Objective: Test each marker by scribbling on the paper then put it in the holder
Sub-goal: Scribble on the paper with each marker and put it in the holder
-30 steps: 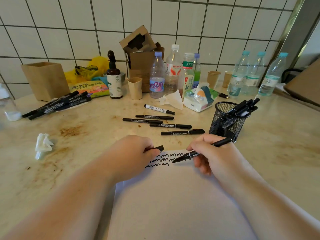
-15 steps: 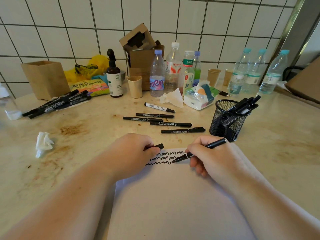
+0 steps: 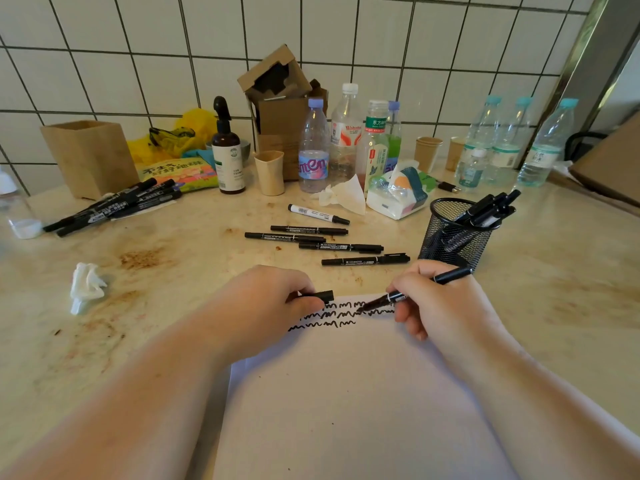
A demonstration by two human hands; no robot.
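The left hand lies on the upper left corner of the paper, with the forearm coming from the lower left. Its fingers are curled around a black cap, whose end sticks out to the right past the thumb. The right hand comes from the lower right and pinches a black marker in a writing grip. The marker is tilted, its back end points up and right toward the holder, and its tip touches the paper at the middle row of the black scribbles. There are three wavy rows of them near the top edge of the paper.

On the counter, far left, a bundle of black markers lies beside a brown paper box. A colourful packet behind them has Chinese writing that I cannot read well. A dark pump bottle has a white label, too small to read. One clear bottle shows the letters "nten" in pink, and the bottle next to it reads "Wahaha". Four black markers and one white marker lie in front of the bottles, well apart from the hands. The holder is black mesh, stands just behind the right hand, and has several markers inside.
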